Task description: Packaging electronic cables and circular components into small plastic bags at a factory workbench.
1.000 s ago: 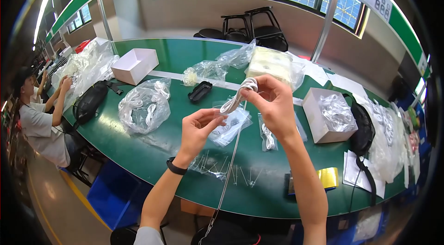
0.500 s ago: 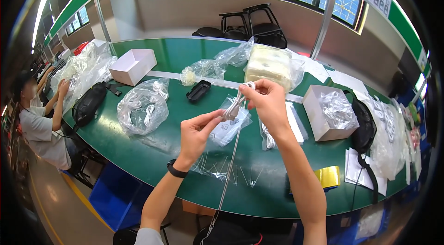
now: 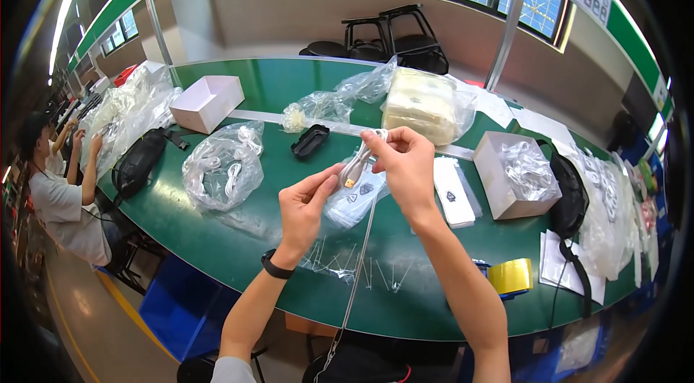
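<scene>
Above the green table I hold up a coiled white USB cable (image 3: 356,164) between my two hands. My right hand (image 3: 406,166) pinches the top of its loops. With thumb and fingertips together, my left hand (image 3: 306,203) grips the lower end beside the metal plug. Beneath the cable lies a clear plastic bag (image 3: 353,209) with small printed marks. Several thin twist ties (image 3: 394,278) are scattered on the table nearer to me. A white bagged packet (image 3: 452,193) rests right of my right hand. My left wrist wears a black band (image 3: 273,264).
Bagged white cables (image 3: 225,169) and a black tray (image 3: 311,142) lie to the left. An open white box (image 3: 208,104) stands behind them; another box (image 3: 499,191) holds clear bags. Yellow tape (image 3: 510,277) sits at the front right. A co-worker (image 3: 69,202) sits far left.
The cable has turned so its plug now shows, and both hands have shifted slightly left. My right hand has uncovered more of the white packet. The co-worker's hands have moved.
</scene>
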A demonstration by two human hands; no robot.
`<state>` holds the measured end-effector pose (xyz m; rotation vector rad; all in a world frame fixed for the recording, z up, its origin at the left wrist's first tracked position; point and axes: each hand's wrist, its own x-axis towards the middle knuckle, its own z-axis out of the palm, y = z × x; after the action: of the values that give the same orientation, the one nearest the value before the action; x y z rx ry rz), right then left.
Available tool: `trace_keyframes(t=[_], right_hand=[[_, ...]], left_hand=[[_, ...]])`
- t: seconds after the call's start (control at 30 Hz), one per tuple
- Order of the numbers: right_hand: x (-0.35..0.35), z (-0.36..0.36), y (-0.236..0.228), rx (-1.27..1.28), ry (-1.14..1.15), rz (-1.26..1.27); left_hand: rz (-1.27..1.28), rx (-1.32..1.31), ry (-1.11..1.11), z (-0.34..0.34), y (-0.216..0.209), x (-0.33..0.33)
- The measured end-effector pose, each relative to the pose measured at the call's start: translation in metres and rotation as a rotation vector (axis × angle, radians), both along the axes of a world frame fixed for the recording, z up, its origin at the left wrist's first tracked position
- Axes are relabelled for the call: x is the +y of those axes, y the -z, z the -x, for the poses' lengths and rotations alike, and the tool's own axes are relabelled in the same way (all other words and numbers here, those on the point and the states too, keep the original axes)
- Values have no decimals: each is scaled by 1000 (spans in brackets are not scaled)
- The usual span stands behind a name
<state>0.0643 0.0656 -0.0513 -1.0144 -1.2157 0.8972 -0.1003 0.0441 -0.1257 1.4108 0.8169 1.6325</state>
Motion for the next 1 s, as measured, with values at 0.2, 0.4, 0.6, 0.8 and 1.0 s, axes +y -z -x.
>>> trace_keyframes(t=[0.2, 0.4, 0.6, 0.8, 1.0], right_hand=[[19, -10, 6, 233, 1, 134], [16, -2, 13, 233, 28, 134], [11, 18, 25, 265, 53, 75], [2, 20, 14, 125, 90, -22], [3, 13, 11, 154, -17, -69]], left_hand=[[-16, -23, -1, -5, -5, -3], [-168, 290, -229, -5, -7, -10], [-324, 368, -341, -6, -4, -5], [-7, -31, 17, -5, -6, -3], [196, -137, 406, 5, -9, 0]])
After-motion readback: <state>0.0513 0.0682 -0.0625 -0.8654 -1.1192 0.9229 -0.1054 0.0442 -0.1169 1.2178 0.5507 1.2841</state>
